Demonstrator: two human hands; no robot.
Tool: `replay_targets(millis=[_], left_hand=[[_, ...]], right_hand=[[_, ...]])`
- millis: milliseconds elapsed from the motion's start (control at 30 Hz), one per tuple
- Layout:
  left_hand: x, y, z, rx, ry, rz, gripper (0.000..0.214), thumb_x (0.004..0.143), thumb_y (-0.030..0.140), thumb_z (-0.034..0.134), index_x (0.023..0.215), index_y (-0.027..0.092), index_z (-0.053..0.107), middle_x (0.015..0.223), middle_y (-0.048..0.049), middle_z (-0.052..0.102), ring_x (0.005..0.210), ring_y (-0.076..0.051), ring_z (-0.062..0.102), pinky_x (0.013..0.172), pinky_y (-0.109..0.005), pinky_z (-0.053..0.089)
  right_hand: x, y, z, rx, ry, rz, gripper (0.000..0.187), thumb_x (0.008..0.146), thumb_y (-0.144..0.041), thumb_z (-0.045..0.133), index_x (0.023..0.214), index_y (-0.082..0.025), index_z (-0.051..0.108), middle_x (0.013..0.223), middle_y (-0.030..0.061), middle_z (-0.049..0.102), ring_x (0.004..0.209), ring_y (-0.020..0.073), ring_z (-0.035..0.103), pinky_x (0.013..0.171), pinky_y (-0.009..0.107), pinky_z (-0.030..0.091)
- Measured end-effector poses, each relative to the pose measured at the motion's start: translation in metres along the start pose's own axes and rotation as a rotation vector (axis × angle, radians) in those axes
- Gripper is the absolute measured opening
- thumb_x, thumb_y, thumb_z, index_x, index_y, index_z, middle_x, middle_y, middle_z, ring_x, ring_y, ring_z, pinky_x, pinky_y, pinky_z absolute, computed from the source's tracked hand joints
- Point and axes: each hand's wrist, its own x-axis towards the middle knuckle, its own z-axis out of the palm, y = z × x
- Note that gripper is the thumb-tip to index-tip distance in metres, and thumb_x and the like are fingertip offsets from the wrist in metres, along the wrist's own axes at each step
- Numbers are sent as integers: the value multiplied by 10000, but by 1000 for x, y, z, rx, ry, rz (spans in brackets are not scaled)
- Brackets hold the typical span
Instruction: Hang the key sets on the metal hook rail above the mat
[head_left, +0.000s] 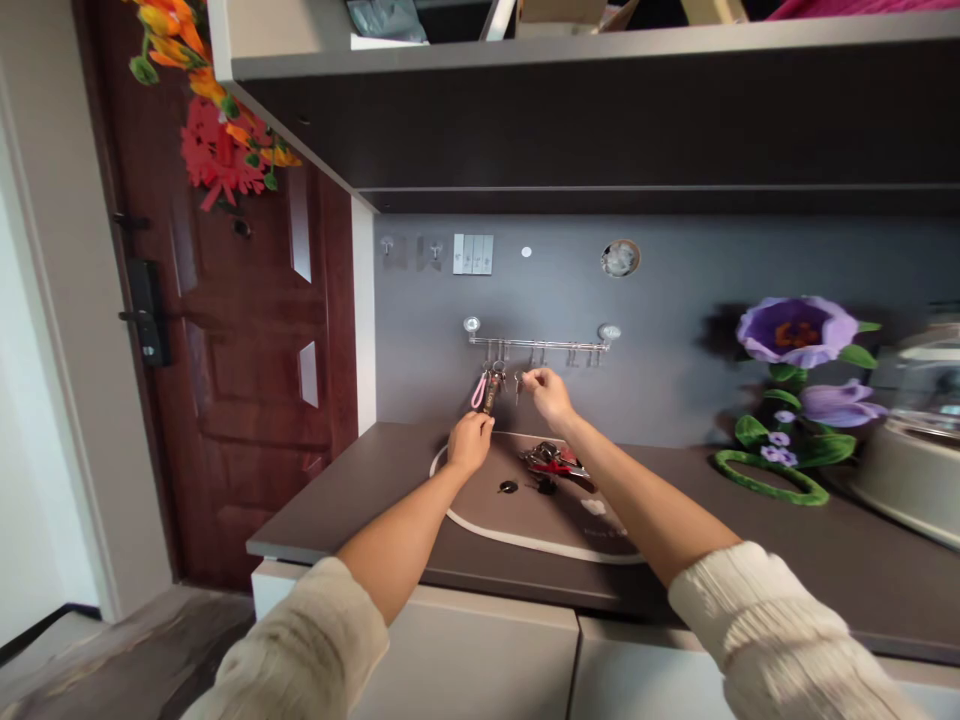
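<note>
A chrome hook rail (540, 343) is fixed to the grey wall above the counter. A key bunch with a pink strap (486, 388) hangs from its left hooks. My right hand (549, 396) is raised just under the rail, fingers pinched on a small key (517, 384) hanging there. My left hand (470, 441) is lower, fingers curled near the bottom of the pink-strapped bunch; whether it grips it I cannot tell. More keys with a red tag (553, 461) and two small dark pieces (508, 487) lie on the brown oval mat (525, 530).
A dark wooden door (240, 330) with a black handle stands at the left. Purple fabric flowers (799, 400) and a metal pot (915, 450) sit on the dark countertop (360, 500) at the right. A dark cabinet overhangs the counter; light switches (472, 254) are on the wall.
</note>
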Motion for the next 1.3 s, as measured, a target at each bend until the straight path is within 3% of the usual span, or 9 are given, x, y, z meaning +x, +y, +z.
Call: replay_targets(millis=[333,533,800,1300], left_hand=[[3,2,-2,41,10,-29,311,862,295,351,850,184,641,888,-67,629,796,-149,564,725,-248,382],[5,1,-1,48,19,-36,313,858,290,348,851,191,645,890,-65,630,802,-151,564,727,-249,386],[5,0,-1,44,35,-27,313,857,293,345,828,191,640,876,-62,628,784,-150,561,715,-252,385],[7,-1,0,31,41,-20,304,854,281,347,827,195,637,877,-55,622,797,-147,557,723,-246,389]], right_hand=[[43,1,38,45,141,92,151,683,-303,489,664,-164,546,653,23,597,626,135,528,650,255,408],[54,5,52,-2,200,93,166,681,-294,492,618,-164,572,651,53,635,632,153,571,664,269,433],[52,0,55,-88,229,147,172,698,-270,482,594,-171,577,653,83,646,614,179,585,642,289,440],[48,-1,53,-221,204,61,171,738,-271,449,682,-170,575,734,91,650,712,188,586,724,303,424]])
